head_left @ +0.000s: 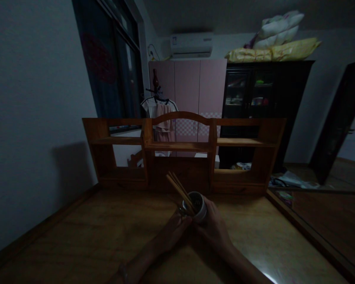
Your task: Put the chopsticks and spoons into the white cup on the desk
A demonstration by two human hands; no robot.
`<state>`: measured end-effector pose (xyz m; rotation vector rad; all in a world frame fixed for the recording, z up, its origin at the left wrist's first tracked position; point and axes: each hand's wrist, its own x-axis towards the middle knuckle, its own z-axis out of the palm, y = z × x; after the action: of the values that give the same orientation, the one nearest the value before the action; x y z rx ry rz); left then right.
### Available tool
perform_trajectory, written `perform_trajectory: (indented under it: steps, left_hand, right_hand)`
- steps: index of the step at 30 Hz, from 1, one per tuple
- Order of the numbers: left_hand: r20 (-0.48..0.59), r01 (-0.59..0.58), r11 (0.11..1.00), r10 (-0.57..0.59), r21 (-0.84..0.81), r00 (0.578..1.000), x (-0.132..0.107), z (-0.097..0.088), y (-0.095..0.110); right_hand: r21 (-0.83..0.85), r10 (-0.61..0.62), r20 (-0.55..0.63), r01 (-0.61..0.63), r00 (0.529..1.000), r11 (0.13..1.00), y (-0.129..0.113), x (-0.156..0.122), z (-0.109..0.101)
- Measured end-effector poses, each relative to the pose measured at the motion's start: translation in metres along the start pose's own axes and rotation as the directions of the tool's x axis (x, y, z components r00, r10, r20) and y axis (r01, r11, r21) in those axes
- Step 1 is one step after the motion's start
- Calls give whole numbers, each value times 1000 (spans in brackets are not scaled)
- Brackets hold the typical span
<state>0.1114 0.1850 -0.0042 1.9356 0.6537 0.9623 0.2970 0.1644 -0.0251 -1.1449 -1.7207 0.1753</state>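
Cup [202, 214] over the desk [130, 221], chopsticks [180, 190] leaning out leftward. Right hand [213, 225] wraps its side; left hand [175, 228] curls in opposite, exact hold too dark to tell. For steadiness: firm right grip, mouth up, chopsticks supported against the rim.

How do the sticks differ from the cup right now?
The sticks are thin and long; the cup is broad and round. The sticks look tan, the cup greyish. The sticks slant up toward the picture's left, while the cup shows its open mouth. Both are dimly lit.
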Motion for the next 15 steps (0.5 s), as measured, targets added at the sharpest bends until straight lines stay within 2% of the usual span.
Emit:
perform_trajectory:
  steps: [10,15]
  left_hand:
    - [-48,24,994,-29,-108,998,0,1,-22]
    - [-74,91,976,-107,-196,991,2,0,-33]
  right_hand:
    - [-31,-40,41,41,998,999,-3,1,-1]
    - [-62,-37,41,40,998,997,-5,1,0]
